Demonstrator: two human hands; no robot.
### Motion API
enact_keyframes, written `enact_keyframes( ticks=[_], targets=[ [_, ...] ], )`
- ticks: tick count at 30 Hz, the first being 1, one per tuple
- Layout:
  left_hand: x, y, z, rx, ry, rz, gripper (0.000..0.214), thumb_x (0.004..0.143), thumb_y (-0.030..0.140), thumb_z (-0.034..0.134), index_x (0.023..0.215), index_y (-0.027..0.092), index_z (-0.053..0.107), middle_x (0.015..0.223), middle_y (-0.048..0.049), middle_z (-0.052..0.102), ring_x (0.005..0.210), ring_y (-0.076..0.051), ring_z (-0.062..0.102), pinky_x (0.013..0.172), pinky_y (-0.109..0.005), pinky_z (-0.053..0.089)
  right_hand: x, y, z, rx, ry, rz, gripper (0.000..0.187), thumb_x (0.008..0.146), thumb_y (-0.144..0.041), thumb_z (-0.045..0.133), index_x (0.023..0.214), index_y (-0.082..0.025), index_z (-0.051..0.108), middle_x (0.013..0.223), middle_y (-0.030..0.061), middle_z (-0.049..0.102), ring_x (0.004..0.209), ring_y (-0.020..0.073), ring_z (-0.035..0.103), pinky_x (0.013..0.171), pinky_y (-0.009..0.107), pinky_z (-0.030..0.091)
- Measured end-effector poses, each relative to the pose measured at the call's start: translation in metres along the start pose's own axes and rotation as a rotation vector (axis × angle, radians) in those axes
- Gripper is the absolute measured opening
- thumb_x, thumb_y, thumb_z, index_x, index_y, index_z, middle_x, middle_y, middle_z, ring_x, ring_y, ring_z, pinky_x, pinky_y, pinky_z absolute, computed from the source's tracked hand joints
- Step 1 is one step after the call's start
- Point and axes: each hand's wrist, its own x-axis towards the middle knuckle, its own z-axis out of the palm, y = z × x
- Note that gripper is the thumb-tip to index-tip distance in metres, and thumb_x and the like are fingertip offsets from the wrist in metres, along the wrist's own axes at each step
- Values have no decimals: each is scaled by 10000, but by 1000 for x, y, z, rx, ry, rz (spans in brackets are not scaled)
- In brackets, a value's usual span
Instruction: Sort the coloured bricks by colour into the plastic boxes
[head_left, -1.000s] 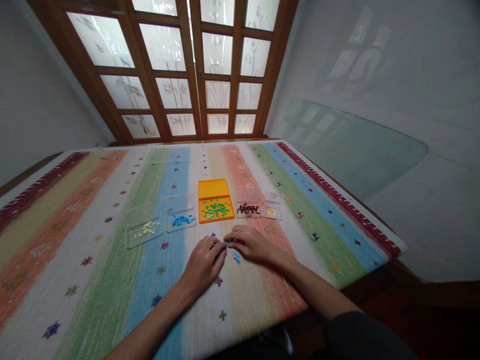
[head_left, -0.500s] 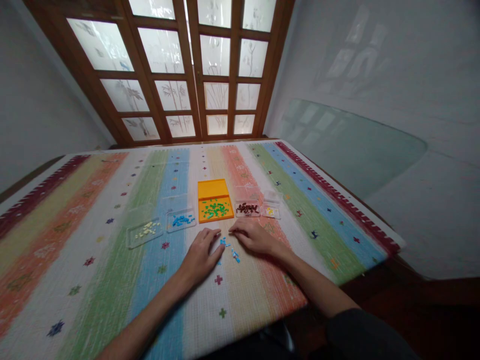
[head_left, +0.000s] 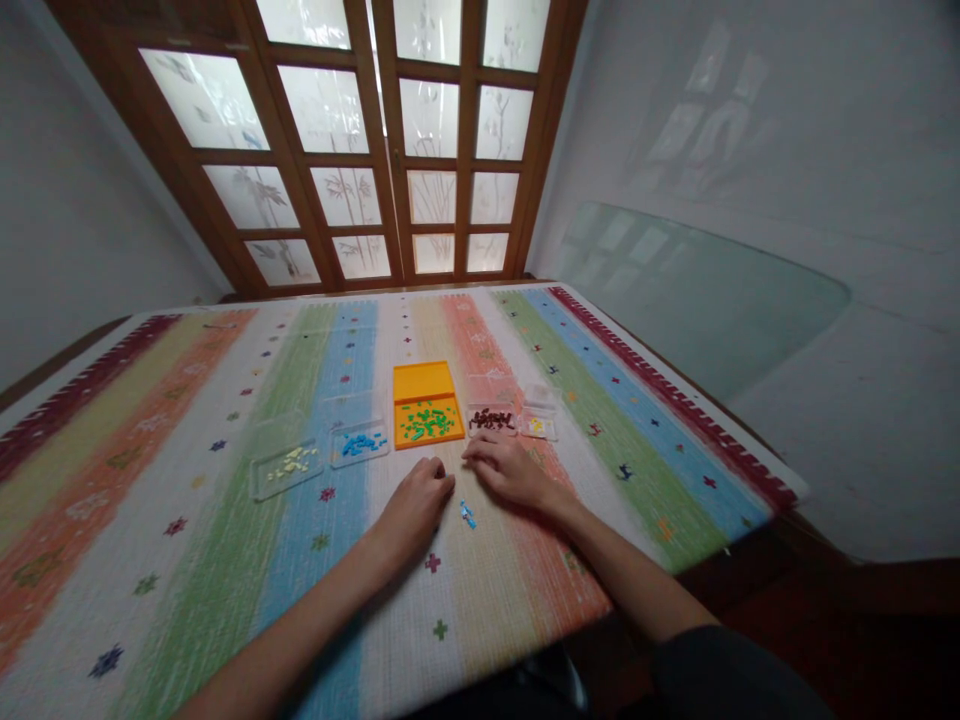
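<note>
My left hand (head_left: 415, 507) rests on the striped cloth with its fingers curled in, knuckles toward the orange tray; whatever is under the fingertips is hidden. My right hand (head_left: 508, 468) lies flat on the cloth just right of it, fingers stretched out to the left, holding nothing that I can see. A few small blue pieces (head_left: 467, 514) lie loose on the cloth between the two hands. Just beyond the hands stands an orange tray (head_left: 422, 383) with several green pieces in it.
A row of clear trays flanks the orange one: pale yellow pieces (head_left: 288, 464), blue pieces (head_left: 360, 442), dark brown pieces (head_left: 491, 420), and a small one with yellow pieces (head_left: 538, 426). The striped cloth (head_left: 187, 480) covers the table. A wooden glazed door (head_left: 390, 150) stands behind it.
Both hands slid slightly away from me toward the trays. My left hand has curled over the spot where some blue pieces lay; only the nearer blue pieces still show.
</note>
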Motion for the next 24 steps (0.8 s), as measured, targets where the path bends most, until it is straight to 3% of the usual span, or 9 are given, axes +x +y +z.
enact_keyframes(
  ticks=[5, 19, 24],
  targets=[
    [0, 3, -1, 53, -25, -20, 263, 854, -40, 488, 780, 166, 634, 857, -78, 595, 842, -232, 564, 779, -352, 523, -1, 2, 2, -13, 6, -20, 143, 921, -82, 589, 947, -175, 695, 1003, 80, 667, 911, 199, 632, 841, 353, 519],
    [5, 1, -4, 105, -72, -48, 284, 867, -49, 427, 871, 155, 625, 927, -109, 644, 928, -251, 587, 868, -379, 529, -1, 2, 4, -51, -24, -70, 219, 886, -25, 557, 961, -167, 705, 1006, 82, 645, 905, 192, 617, 826, 334, 522],
    [6, -1, 1, 56, -1, -39, 339, 898, -9, 456, 1138, 170, 616, 980, -80, 630, 926, -227, 580, 847, -352, 528, -1, 4, 6, -46, -38, -66, 235, 875, -19, 557, 959, -174, 712, 1013, 83, 645, 910, 198, 621, 833, 341, 528]
  ],
)
